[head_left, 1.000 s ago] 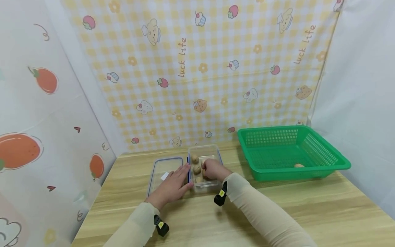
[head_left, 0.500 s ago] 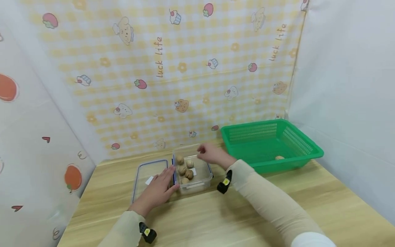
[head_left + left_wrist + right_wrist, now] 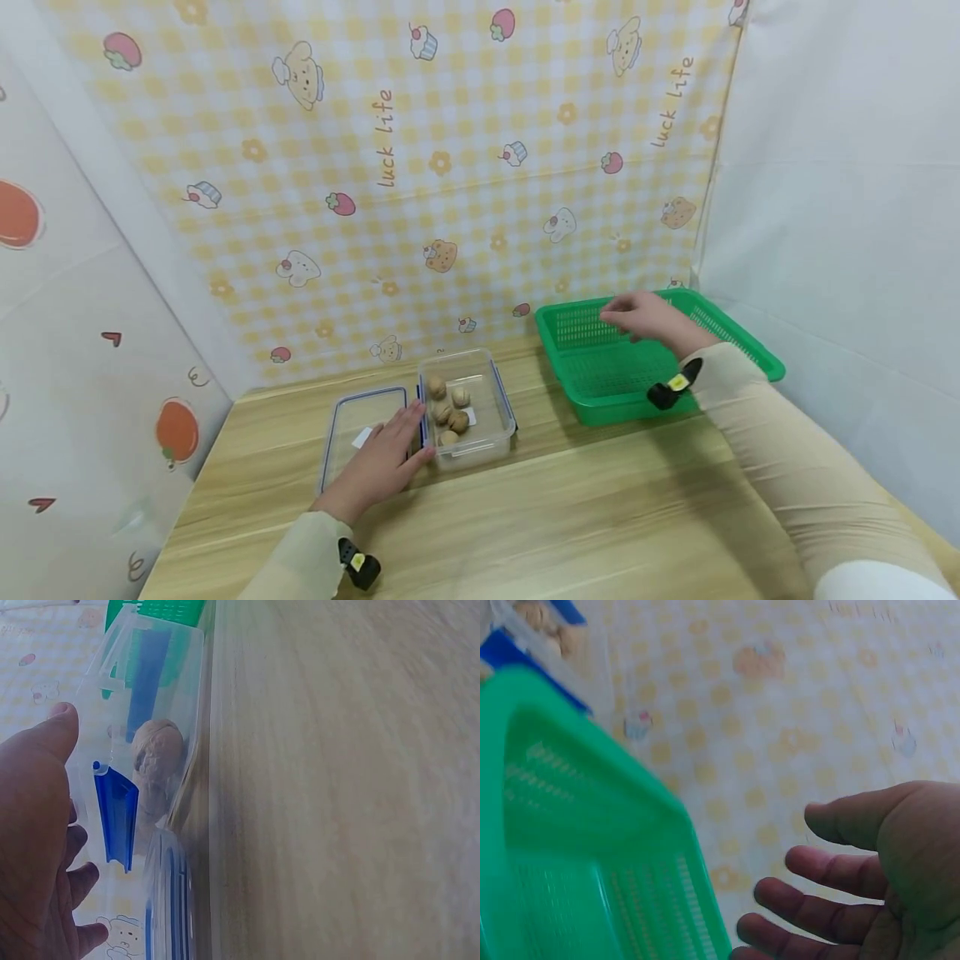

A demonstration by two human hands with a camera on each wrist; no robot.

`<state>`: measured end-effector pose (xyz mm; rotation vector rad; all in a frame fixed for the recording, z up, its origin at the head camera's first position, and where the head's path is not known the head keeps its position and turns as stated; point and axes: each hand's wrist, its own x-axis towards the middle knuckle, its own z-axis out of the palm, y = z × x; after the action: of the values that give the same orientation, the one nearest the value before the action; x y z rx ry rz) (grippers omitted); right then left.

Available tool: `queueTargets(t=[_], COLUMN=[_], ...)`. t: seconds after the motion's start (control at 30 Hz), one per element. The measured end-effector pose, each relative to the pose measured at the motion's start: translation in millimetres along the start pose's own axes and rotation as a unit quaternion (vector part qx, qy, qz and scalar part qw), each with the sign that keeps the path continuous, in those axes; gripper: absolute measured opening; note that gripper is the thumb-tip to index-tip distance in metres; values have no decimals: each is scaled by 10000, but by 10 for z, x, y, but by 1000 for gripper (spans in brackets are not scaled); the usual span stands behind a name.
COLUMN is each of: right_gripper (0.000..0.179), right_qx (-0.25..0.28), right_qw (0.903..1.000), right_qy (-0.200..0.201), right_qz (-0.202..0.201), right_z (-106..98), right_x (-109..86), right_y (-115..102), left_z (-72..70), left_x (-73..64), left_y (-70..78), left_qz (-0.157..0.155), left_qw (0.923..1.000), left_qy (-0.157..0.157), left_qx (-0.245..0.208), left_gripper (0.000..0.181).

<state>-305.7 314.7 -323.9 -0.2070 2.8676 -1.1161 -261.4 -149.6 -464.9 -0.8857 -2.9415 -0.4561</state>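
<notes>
My left hand (image 3: pixel 384 458) lies with straight fingers against the left side of a clear plastic food box (image 3: pixel 480 450) with blue latches. Several walnuts (image 3: pixel 458 422) sit in the box, mostly on its left half. Over the green plastic basket (image 3: pixel 600 412) hovers my right hand (image 3: pixel 647 318). In the right wrist view the right hand (image 3: pixel 870 889) has its fingers loosely spread, and nothing shows between them. The left wrist view shows a walnut (image 3: pixel 157 750) through the box wall and the left hand's thumb raised near a blue latch (image 3: pixel 118 817).
A clear lid (image 3: pixel 343 433) with a blue seal lies left of the box, partly under my left hand. Behind the wooden table (image 3: pixel 525 525) hangs a yellow checked cloth (image 3: pixel 480 208). My right forearm crosses the basket's front right part and hides some of its inside.
My right hand has moved from inside the box up and rightward to over the basket. The head view has turned slightly right. The left hand stays at the box's side.
</notes>
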Motion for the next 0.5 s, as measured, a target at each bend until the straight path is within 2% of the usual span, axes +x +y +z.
queueTargets(t=[0.2, 0.37, 0.5], right_gripper=[69, 81, 87], right_qx=[210, 536, 434], right_qw=[9976, 9884, 9820], right_qy=[-369, -750, -963], right_qz=[553, 1207, 1565], right_z=[-279, -419, -489], right_x=[-93, -142, -166], right_y=[467, 828, 1020], left_z=[-2, 15, 24], left_x=[-11, -21, -25], left_y=[-10, -22, -27], left_qz=[-69, -74, -69], left_qw=[10000, 10000, 10000], left_qy=[-3, 2, 28], left_qx=[42, 11, 9], left_gripper=[79, 79, 79])
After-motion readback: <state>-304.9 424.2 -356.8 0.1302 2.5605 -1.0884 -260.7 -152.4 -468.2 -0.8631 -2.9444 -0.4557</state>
